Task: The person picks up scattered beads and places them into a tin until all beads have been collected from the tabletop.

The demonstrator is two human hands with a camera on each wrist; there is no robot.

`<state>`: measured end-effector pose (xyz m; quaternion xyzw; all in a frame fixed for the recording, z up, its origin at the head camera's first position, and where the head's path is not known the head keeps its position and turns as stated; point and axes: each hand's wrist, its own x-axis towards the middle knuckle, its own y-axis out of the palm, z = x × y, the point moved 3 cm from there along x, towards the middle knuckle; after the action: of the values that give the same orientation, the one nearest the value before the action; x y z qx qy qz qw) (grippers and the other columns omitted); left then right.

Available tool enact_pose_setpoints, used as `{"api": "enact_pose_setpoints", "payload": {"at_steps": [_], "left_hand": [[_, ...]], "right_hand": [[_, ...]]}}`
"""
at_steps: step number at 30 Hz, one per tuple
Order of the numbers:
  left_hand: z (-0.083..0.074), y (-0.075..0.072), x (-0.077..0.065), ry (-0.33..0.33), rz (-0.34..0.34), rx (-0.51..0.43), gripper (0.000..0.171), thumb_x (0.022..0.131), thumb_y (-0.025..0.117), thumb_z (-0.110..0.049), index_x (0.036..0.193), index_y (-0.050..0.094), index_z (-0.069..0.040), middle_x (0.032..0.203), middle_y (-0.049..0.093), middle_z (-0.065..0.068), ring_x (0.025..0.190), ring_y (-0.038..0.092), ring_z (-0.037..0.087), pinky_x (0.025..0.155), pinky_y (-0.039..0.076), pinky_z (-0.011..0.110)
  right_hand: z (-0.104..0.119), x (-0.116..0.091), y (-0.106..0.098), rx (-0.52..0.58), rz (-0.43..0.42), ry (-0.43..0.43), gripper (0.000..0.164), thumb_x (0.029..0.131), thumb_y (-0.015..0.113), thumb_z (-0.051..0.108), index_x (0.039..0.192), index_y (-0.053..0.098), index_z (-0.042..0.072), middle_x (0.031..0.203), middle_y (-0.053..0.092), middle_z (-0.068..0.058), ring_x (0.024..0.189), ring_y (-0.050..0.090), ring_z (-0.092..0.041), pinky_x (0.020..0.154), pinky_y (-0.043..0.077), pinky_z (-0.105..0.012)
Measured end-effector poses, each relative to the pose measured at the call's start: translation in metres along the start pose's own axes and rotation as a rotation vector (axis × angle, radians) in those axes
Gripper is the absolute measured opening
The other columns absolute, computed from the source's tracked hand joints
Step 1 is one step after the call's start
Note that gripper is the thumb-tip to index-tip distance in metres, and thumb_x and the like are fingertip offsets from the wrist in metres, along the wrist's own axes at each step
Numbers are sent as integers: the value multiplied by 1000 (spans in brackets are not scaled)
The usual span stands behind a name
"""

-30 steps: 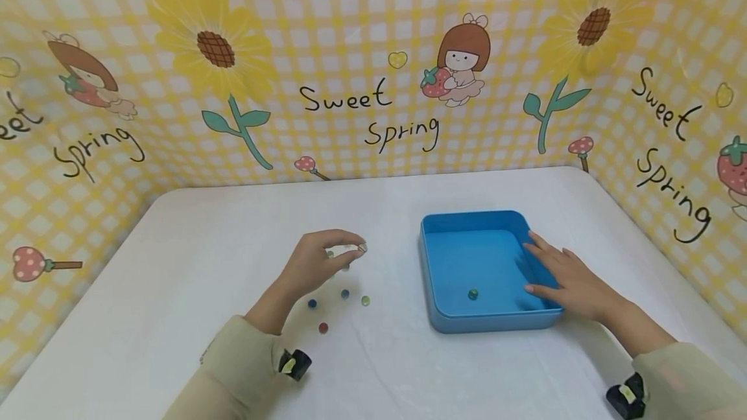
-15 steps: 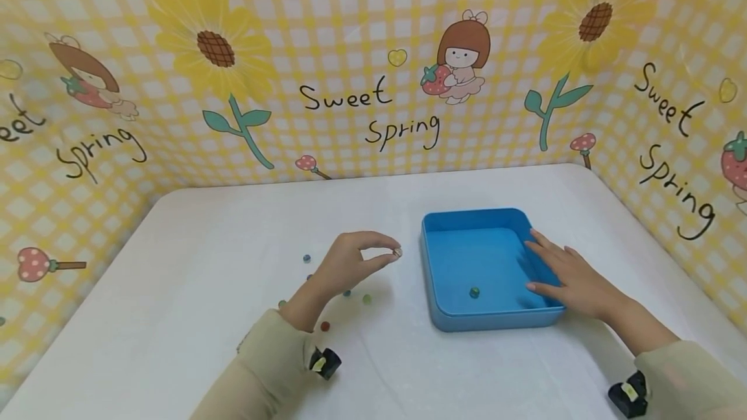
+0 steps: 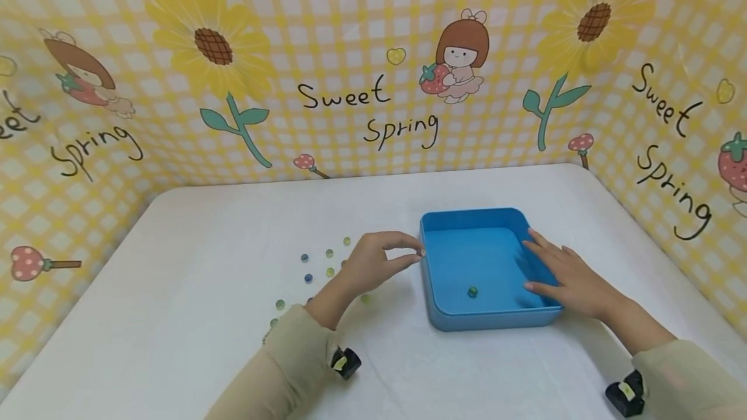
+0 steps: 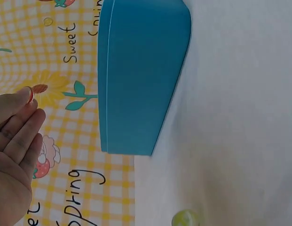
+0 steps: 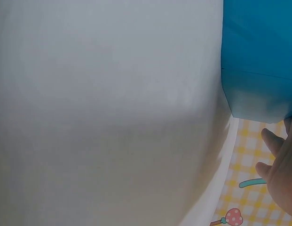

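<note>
My left hand (image 3: 380, 263) pinches a small glass marble (image 4: 30, 94) between thumb and forefinger. Most of that marble is hidden by the fingertips; a reddish edge shows in the left wrist view. In the head view these fingertips are right at the left rim of a shallow blue box (image 3: 490, 311). One green marble (image 3: 473, 291) lies inside the box, near its front. Across from it, my right hand (image 3: 578, 282) rests at the box's right rim, fingers spread and fairly straight, holding no marble.
Several loose marbles lie on the white table left of the box, among them a blue one (image 3: 308, 278) and a green one (image 3: 280, 304). My left forearm covers part of the group. A yellow checked cloth (image 3: 350, 31) with flower prints stands behind and at the sides.
My left hand has moved right with the pinched marble, from above the loose marbles to the box's left rim. More marbles show behind it. The right hand and box have stayed put.
</note>
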<state>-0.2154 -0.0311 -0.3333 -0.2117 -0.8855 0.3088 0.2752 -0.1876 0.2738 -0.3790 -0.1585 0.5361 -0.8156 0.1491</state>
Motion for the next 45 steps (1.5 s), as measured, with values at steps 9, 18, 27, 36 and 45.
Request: {"api": "enact_pose_setpoints", "payload": {"at_steps": [9,18,27,36,45], "left_hand": [[-6,17,10,-6,92,-66,19,81,60,-16,99,64,-10,97,62,-5,97,53,5,84,42,27],[-10,29,21,60,130,-114,19,80,62,-13,98,64,-7,94,63,-3,93,54,3,81,44,26],[-9,48,34,58,237,-72,19,81,61,-17,98,64,-10,94,62,-6,92,52,0,82,41,18],[-11,66,44,61,329,-33,20,82,59,-16,100,64,-9,96,62,-7,92,52,-1,80,41,15],[-15,78,53,79,377,49,19,82,59,-18,99,65,-11,94,62,-8,87,52,-3,76,42,13]], "right_hand": [[-1,0,1,-16,-6,-5,71,82,54,38,133,25,-1,141,13,-17,123,17,-39,94,9,-59],[0,1,0,-15,-4,-8,71,82,55,38,133,25,-1,141,13,-17,124,17,-39,95,9,-59],[-1,2,1,-13,4,3,71,82,54,39,133,25,0,141,12,-16,124,16,-39,95,8,-59],[-1,2,0,-14,11,12,72,82,54,40,133,25,0,141,12,-16,124,17,-39,95,8,-58],[-1,2,0,-26,12,7,72,82,54,40,134,25,1,141,13,-15,124,17,-39,95,8,-58]]}}
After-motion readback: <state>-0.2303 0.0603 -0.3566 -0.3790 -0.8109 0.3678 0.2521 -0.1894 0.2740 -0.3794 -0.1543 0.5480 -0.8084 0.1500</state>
